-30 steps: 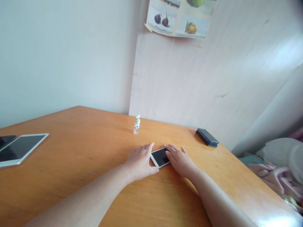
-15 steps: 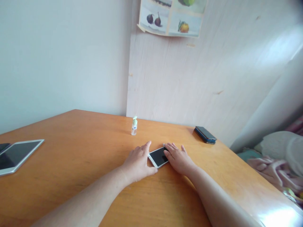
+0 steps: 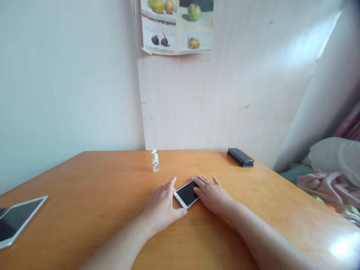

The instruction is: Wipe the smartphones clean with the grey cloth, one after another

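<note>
A white smartphone [image 3: 186, 194] with a dark screen lies face up and slantwise on the wooden table [image 3: 112, 195], between my hands. At its left end is my left hand [image 3: 164, 204], thumb and fingers spread wide around the corners, seemingly touching the edge. My right hand [image 3: 212, 195] rests with fingers stretched out over the phone's right end and covers part of the screen. Behind the phone stands a small clear pump bottle [image 3: 155, 165] with a pale green top, apart from both hands.
On the left lies a white-framed tablet [image 3: 21, 217], cut off by the view's edge, with a dark object [image 3: 2, 212] beside it. A stack of dark phones or cases [image 3: 241, 157] sits at the back right. Fabric [image 3: 323, 185] is heaped beyond the table's right edge.
The camera view has tilted and shifted, so more of the fruit poster shows. Both hands and the phone keep nearly the same places relative to each other.
</note>
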`<action>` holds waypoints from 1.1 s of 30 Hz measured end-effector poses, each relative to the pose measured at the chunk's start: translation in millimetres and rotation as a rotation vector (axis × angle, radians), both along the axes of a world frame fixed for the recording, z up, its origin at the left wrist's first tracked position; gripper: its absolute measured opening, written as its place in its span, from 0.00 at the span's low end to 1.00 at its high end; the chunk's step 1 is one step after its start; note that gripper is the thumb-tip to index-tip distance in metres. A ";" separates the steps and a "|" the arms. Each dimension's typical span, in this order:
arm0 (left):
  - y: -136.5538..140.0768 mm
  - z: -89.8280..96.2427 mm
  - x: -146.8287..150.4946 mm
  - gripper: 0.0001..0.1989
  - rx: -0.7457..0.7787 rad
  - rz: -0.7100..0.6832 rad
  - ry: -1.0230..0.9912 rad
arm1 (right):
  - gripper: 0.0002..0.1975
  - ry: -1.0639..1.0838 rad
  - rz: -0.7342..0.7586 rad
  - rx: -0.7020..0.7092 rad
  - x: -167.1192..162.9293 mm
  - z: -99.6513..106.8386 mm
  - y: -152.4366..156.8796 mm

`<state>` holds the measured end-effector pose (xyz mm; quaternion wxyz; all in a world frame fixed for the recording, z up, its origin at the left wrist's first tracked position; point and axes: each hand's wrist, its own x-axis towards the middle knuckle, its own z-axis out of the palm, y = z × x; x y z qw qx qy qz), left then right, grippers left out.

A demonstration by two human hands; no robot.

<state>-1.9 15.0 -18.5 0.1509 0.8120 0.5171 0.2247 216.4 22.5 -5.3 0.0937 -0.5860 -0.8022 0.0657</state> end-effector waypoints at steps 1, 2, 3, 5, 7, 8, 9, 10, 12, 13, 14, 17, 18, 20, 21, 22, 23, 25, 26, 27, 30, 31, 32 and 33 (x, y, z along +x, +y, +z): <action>0.2 -0.3 -0.4 0.51 0.000 -0.001 0.001 | 0.27 -0.006 -0.019 0.005 0.6 -0.6 0.1; 0.7 -1.1 -0.8 0.51 0.000 -0.003 -0.001 | 0.27 -0.005 -0.010 0.011 -1.2 -0.1 -2.8; 1.5 -2.2 -1.2 0.51 0.001 -0.005 -0.006 | 0.27 0.003 0.023 0.021 -5.3 1.4 -8.3; 3.5 -5.2 -2.2 0.49 0.005 -0.010 -0.019 | 0.26 0.027 0.142 0.041 -17.6 6.1 -24.2; 5.4 -8.1 -3.3 0.48 0.008 -0.011 -0.029 | 0.25 0.054 0.274 0.057 -29.3 10.7 -39.6; 6.0 -9.0 -3.9 0.48 0.008 -0.009 -0.032 | 0.25 0.061 0.324 0.062 -32.7 12.2 -44.6; 6.3 -9.4 -4.3 0.48 0.008 -0.008 -0.034 | 0.25 0.061 0.354 0.068 -33.7 12.8 -47.1; 6.2 -9.3 -4.7 0.48 0.006 -0.009 -0.037 | 0.25 0.051 0.362 0.073 -32.2 12.6 -46.8; 5.2 -7.5 -5.0 0.48 0.002 -0.016 -0.041 | 0.24 0.002 0.291 0.088 -22.8 10.2 -39.3; 4.6 -6.1 -5.0 0.47 -0.002 -0.021 -0.042 | 0.23 -0.034 0.220 0.088 -16.4 8.6 -33.6; 4.0 -4.8 -4.9 0.47 -0.008 -0.024 -0.040 | 0.23 -0.069 0.135 0.082 -10.1 7.1 -28.0; 3.6 -2.8 -4.8 0.46 -0.025 -0.025 -0.034 | 0.25 -0.144 -0.040 0.057 -1.7 5.5 -21.0; 4.0 -3.2 -4.9 0.46 -0.026 -0.025 -0.036 | 0.26 -0.154 -0.032 0.060 -4.0 6.2 -23.7; 5.3 -5.4 -5.5 0.46 -0.018 -0.028 -0.048 | 0.26 -0.151 0.072 0.080 -14.7 8.7 -35.6; 6.0 -6.8 -5.9 0.46 -0.010 -0.032 -0.058 | 0.26 -0.139 0.147 0.088 -21.3 10.3 -43.2; 6.6 -8.0 -6.3 0.45 -0.002 -0.036 -0.069 | 0.26 -0.123 0.219 0.098 -27.3 11.8 -50.6; 6.9 -8.8 -6.7 0.45 0.003 -0.040 -0.078 | 0.26 -0.107 0.282 0.109 -31.7 13.3 -56.6; 6.8 -8.8 -7.0 0.44 0.006 -0.046 -0.082 | 0.25 -0.098 0.359 0.131 -33.3 15.4 -61.5; 6.4 -8.0 -7.0 0.44 0.004 -0.046 -0.077 | 0.23 -0.109 0.362 0.134 -30.1 16.0 -59.8; 6.0 -6.8 -6.8 0.44 0.000 -0.044 -0.068 | 0.22 -0.132 0.334 0.128 -24.9 16.2 -55.6; 4.9 -3.4 -5.9 0.44 -0.001 -0.040 -0.044 | 0.21 -0.229 0.132 0.072 -5.9 15.4 -37.6; 4.9 -3.0 -5.7 0.44 0.001 -0.040 -0.039 | 0.21 -0.256 0.068 0.057 -2.0 15.1 -33.3; 5.2 -3.2 -5.8 0.44 0.004 -0.040 -0.036 | 0.22 -0.277 0.030 0.048 -0.5 15.1 -31.3; 5.6 -3.9 -5.9 0.44 0.007 -0.040 -0.035 | 0.22 -0.288 0.026 0.042 -1.8 15.3 -32.1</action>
